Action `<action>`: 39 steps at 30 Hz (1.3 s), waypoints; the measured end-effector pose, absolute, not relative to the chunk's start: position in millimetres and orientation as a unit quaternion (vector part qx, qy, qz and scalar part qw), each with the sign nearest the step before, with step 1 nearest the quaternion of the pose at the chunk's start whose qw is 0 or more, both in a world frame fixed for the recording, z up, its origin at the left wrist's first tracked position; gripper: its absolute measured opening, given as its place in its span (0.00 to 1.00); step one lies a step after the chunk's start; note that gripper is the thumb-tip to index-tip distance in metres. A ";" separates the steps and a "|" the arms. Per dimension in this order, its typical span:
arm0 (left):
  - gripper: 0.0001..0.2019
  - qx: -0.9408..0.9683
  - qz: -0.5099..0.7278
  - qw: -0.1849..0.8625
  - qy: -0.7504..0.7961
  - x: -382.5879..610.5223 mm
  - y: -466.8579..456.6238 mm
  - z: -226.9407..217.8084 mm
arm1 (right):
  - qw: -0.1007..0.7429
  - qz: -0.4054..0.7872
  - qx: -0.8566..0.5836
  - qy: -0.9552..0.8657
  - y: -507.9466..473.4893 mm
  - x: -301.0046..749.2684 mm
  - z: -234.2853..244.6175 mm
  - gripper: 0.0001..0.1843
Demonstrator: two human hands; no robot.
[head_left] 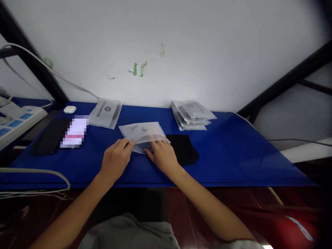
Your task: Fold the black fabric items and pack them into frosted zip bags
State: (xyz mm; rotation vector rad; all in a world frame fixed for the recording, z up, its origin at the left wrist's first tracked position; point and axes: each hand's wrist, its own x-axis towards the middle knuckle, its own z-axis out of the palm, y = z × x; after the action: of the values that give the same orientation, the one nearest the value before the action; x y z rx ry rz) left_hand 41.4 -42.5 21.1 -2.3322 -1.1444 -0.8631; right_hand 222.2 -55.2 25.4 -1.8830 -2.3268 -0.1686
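Note:
A frosted plastic zip bag with printed lettering lies in front of me, its near edge lifted so that the mouth gapes. My left hand pinches the bag's rim at its near left corner. Inside the mouth are the fingers of my right hand, stretched forward under the upper film, with the thumb apart at the left. A folded black cloth item lies flat on the blue tabletop, just right of the bag and partly behind my right hand; its exact kind I cannot tell.
Several filled frosted bags are stacked at the back right. Another printed bag lies back left, near a white earbud case, a black phone and a lit phone. A power strip and loose cables edge the left side.

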 end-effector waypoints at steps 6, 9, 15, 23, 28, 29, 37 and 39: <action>0.11 -0.846 -0.280 0.195 -0.410 39.1 -42.2 22.8 | 0.073 -0.061 -0.625 -0.775 -53.3 224.3 25.8 0.27; 0.10 -0.847 -0.295 0.194 -0.399 36.8 -41.2 22.3 | 0.082 -0.059 -0.615 -0.782 -52.6 226.2 24.1 0.29; 0.09 -0.840 -0.331 0.198 -0.382 35.5 -43.3 22.0 | 0.071 -0.039 -0.624 -0.777 -54.8 225.3 27.1 0.30; 0.10 -0.835 -0.301 0.227 -0.400 42.2 -46.9 22.9 | 0.053 -0.038 -0.634 -0.770 -52.1 212.1 23.3 0.19; 0.10 -0.836 -0.300 0.237 -0.394 40.1 -45.9 23.1 | 0.056 -0.036 -0.585 -0.809 -46.8 206.7 20.5 0.18; 0.09 -0.835 -0.303 0.239 -0.392 39.4 -45.6 23.3 | 0.058 -0.026 -0.586 -0.808 -45.7 207.6 21.3 0.18; 0.11 -0.835 -0.296 0.227 -0.405 39.1 -44.6 21.3 | 0.065 -0.010 -0.607 -0.792 -44.9 215.2 21.7 0.22; 0.10 -0.833 -0.300 0.228 -0.405 39.4 -44.0 20.1 | 0.054 -0.009 -0.602 -0.797 -48.1 215.4 20.8 0.21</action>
State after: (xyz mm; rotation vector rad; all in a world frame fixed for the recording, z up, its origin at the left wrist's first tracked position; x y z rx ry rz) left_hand 39.4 -44.0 20.1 -2.2951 -1.1150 -0.8258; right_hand 215.4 -48.1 20.8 -1.8284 -2.4196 -0.0273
